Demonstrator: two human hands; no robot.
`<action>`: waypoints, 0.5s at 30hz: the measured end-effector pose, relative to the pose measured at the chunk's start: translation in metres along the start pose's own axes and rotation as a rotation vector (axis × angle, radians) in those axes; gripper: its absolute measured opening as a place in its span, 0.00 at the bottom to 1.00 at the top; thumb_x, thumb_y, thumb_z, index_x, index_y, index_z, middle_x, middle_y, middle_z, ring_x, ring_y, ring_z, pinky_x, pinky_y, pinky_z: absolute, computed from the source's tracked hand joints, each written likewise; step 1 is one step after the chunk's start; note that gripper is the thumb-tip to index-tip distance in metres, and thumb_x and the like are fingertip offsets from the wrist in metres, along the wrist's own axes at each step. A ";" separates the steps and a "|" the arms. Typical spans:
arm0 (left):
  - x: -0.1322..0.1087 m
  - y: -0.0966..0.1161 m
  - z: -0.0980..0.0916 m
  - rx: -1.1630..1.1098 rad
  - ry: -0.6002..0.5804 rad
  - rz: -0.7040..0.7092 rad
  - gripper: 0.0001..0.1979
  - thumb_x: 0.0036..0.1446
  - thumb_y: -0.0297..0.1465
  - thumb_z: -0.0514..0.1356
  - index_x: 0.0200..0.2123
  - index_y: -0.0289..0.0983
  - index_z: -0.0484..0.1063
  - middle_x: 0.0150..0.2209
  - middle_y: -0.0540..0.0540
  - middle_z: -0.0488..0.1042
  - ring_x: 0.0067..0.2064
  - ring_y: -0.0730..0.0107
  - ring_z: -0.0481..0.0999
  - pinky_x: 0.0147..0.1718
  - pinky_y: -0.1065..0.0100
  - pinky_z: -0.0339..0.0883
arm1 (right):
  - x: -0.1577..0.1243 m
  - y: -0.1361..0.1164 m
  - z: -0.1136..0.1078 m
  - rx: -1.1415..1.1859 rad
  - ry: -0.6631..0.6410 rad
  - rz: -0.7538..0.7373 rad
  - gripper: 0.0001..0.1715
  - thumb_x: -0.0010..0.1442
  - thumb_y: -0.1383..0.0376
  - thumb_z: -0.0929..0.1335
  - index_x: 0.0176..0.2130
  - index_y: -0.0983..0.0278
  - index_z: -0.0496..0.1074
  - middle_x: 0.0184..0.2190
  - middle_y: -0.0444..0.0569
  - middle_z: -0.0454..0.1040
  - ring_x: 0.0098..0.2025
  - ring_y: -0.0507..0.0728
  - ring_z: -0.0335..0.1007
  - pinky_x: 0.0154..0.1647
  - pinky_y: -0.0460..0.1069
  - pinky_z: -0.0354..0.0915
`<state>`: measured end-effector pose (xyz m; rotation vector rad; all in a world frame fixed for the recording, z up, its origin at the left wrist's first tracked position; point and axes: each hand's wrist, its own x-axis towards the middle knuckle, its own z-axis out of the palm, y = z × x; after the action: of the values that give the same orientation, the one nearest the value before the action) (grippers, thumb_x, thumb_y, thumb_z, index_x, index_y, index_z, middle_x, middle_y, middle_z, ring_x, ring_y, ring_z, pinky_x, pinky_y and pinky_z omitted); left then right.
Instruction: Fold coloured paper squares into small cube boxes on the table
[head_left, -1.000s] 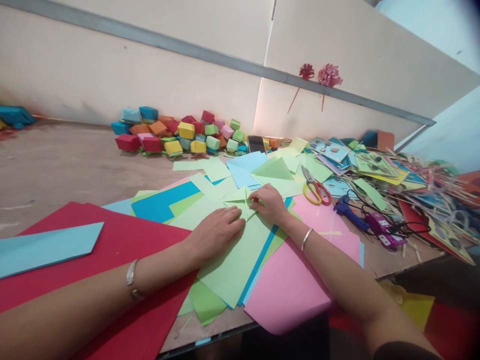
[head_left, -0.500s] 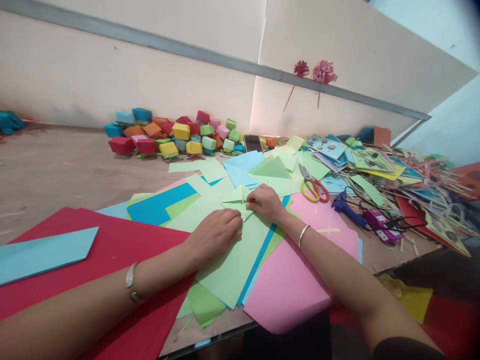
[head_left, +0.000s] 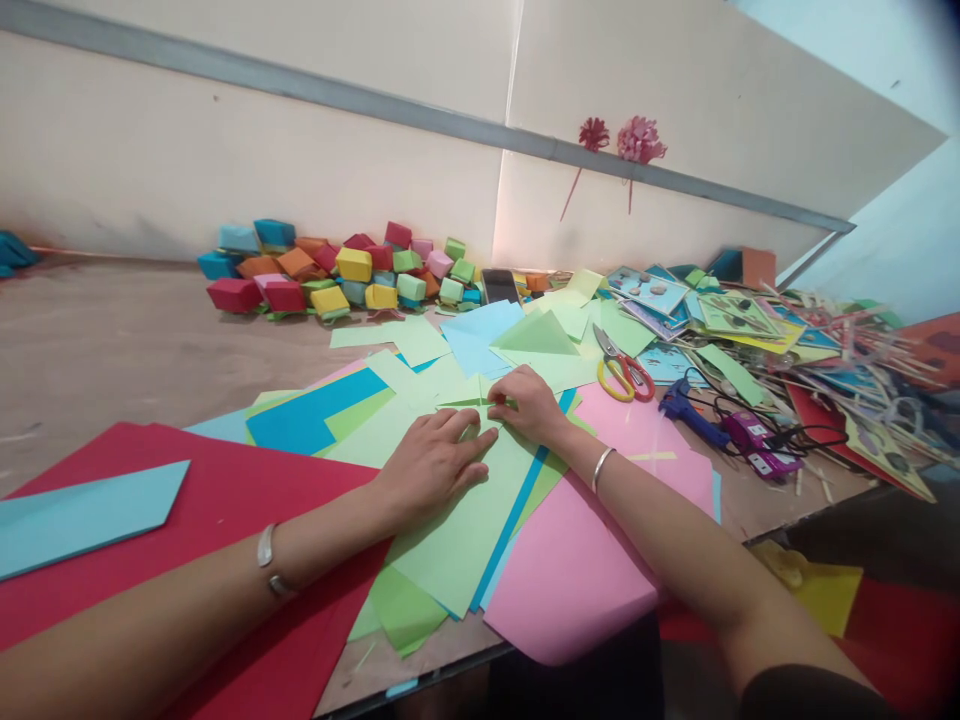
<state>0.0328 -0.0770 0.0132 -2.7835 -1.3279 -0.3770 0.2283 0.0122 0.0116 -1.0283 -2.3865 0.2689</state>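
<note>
A small piece of light green folded paper (head_left: 463, 402) is between my hands, over a stack of light green sheets (head_left: 454, 545). My right hand (head_left: 527, 405) pinches its right side, thumb and fingers drawn together. Just below and left of it, my left hand (head_left: 433, 465) rests palm down with its fingers apart, the fingertips close to the fold. Whether those fingertips touch it, I cannot tell. Part of the folded paper is hidden behind my fingers.
Scissors (head_left: 622, 370) with red and yellow handles and a blue glue gun (head_left: 694, 415) lie to the right. Pink sheets (head_left: 570, 570) and red sheets (head_left: 300, 610) flank the stack. Colourful paper boxes (head_left: 352, 265) line the wall. Cards (head_left: 731, 320) and sticks crowd the far right.
My left hand's fingers have spread and its thumb has moved away from the folded paper. The raised part of the paper now looks lower. My right hand keeps its pinch.
</note>
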 end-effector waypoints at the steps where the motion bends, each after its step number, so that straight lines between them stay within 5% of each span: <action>1: -0.001 -0.001 0.002 -0.001 0.015 0.006 0.19 0.67 0.38 0.55 0.58 0.43 0.71 0.59 0.39 0.71 0.56 0.51 0.68 0.50 0.52 0.65 | 0.000 -0.001 -0.001 -0.020 0.005 0.016 0.11 0.54 0.68 0.77 0.30 0.63 0.71 0.29 0.46 0.74 0.36 0.55 0.63 0.43 0.50 0.58; 4: -0.002 -0.003 0.005 -0.016 0.033 0.031 0.19 0.67 0.39 0.55 0.58 0.43 0.71 0.64 0.41 0.67 0.57 0.51 0.69 0.52 0.52 0.64 | 0.001 -0.005 -0.006 -0.068 -0.007 0.094 0.14 0.54 0.64 0.77 0.28 0.63 0.69 0.28 0.45 0.72 0.35 0.55 0.61 0.39 0.49 0.56; 15: -0.003 -0.008 0.009 0.021 0.033 0.046 0.20 0.66 0.40 0.56 0.59 0.43 0.71 0.62 0.42 0.71 0.56 0.51 0.70 0.51 0.53 0.64 | 0.001 0.006 -0.033 -0.025 -0.222 0.431 0.15 0.52 0.62 0.77 0.24 0.63 0.69 0.23 0.40 0.69 0.28 0.50 0.61 0.29 0.46 0.49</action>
<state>0.0270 -0.0727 0.0034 -2.7731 -1.2518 -0.4023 0.2494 0.0161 0.0380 -1.5949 -2.3374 0.5311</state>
